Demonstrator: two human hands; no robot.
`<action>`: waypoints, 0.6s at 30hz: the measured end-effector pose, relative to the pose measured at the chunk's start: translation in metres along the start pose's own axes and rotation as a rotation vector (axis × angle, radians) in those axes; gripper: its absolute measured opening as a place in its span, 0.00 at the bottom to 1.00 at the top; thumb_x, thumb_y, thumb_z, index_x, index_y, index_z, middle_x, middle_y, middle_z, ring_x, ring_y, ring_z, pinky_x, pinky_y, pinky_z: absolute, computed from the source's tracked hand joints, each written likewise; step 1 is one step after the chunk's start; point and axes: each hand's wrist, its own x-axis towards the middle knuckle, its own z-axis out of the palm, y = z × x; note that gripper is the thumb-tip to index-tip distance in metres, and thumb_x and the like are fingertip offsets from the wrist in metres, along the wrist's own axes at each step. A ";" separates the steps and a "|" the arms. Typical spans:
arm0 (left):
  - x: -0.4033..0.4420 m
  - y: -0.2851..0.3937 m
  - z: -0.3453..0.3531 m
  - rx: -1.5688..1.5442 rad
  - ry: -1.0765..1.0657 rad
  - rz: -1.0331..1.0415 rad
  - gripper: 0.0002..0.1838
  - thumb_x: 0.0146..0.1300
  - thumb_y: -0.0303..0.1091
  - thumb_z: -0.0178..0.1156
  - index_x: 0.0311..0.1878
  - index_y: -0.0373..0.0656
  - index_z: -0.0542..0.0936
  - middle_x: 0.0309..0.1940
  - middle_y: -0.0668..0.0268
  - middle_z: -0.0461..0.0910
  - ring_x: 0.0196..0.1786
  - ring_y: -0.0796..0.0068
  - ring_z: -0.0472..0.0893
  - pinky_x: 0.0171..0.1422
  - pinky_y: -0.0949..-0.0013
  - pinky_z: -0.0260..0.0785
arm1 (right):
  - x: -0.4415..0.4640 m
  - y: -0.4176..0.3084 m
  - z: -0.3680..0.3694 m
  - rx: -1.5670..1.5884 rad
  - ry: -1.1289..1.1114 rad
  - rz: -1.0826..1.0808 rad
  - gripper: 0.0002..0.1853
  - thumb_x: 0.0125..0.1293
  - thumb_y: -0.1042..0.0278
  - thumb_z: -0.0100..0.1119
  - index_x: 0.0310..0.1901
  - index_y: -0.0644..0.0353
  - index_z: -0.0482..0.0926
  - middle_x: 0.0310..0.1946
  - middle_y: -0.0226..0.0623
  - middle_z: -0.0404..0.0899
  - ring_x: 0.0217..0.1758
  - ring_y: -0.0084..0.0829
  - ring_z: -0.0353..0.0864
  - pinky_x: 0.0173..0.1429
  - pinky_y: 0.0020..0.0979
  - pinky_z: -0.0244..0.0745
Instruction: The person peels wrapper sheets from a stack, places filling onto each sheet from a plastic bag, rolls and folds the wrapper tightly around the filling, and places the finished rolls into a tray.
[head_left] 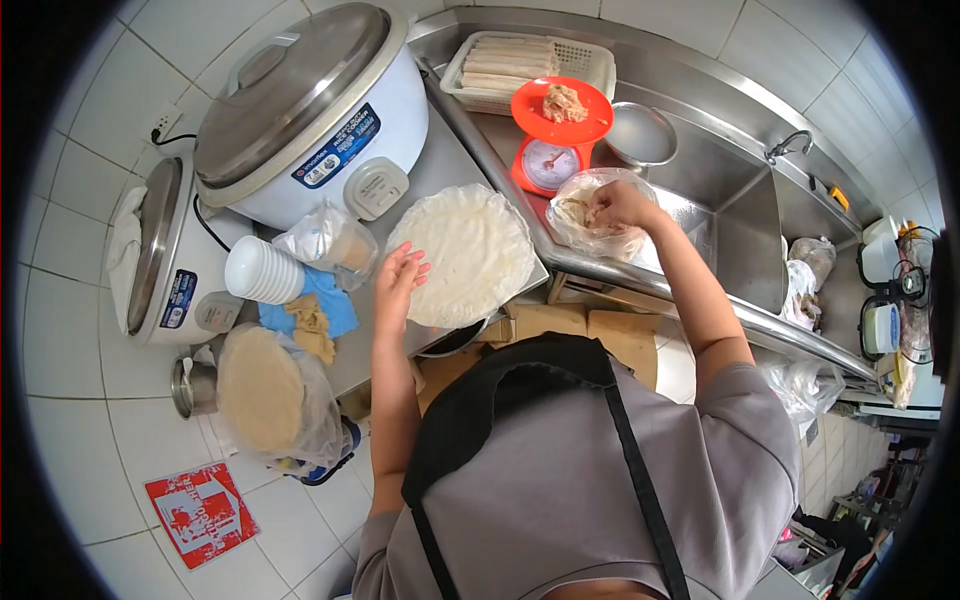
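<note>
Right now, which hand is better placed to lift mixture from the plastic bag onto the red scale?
Right, likely: the right hand dips into the plastic bag, close beside the red scale. The left hand is farther off, at the edge of the round pale sheets.

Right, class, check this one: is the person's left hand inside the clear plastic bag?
No, the right hand reaches into the clear plastic bag, while the left hand is at the round wrapper sheet's edge.

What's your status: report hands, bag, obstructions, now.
Left hand open at edge of round pale sheets. Right hand in plastic bag of pale mixture. Orange scale close by, lump on its pan. Nothing visibly blocking either hand.
</note>
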 end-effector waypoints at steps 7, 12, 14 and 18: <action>-0.002 0.002 -0.003 -0.001 0.000 -0.009 0.25 0.67 0.36 0.51 0.64 0.36 0.61 0.54 0.57 0.72 0.51 0.68 0.76 0.54 0.69 0.68 | 0.010 -0.040 -0.070 0.246 -0.038 -0.108 0.14 0.54 0.61 0.67 0.35 0.64 0.80 0.28 0.27 0.77 0.33 0.20 0.73 0.39 0.24 0.68; 0.001 0.003 -0.001 -0.008 -0.018 0.020 0.24 0.67 0.36 0.51 0.63 0.37 0.63 0.53 0.59 0.73 0.49 0.71 0.77 0.53 0.69 0.68 | 0.075 -0.070 -0.101 0.077 0.408 -0.257 0.11 0.53 0.67 0.64 0.38 0.61 0.82 0.31 0.35 0.82 0.33 0.24 0.80 0.36 0.28 0.72; 0.003 0.005 -0.001 -0.011 -0.008 0.021 0.24 0.67 0.36 0.51 0.64 0.36 0.63 0.53 0.59 0.73 0.49 0.71 0.77 0.53 0.69 0.69 | 0.091 -0.091 -0.107 -0.049 0.471 -0.242 0.09 0.52 0.70 0.63 0.37 0.59 0.83 0.30 0.38 0.82 0.34 0.28 0.81 0.39 0.29 0.74; 0.000 0.005 -0.005 -0.036 0.010 0.023 0.24 0.67 0.35 0.51 0.64 0.36 0.62 0.52 0.59 0.73 0.49 0.71 0.77 0.53 0.69 0.69 | 0.130 -0.082 -0.108 -0.268 0.479 -0.225 0.09 0.48 0.70 0.62 0.34 0.56 0.83 0.29 0.40 0.82 0.35 0.34 0.82 0.41 0.32 0.75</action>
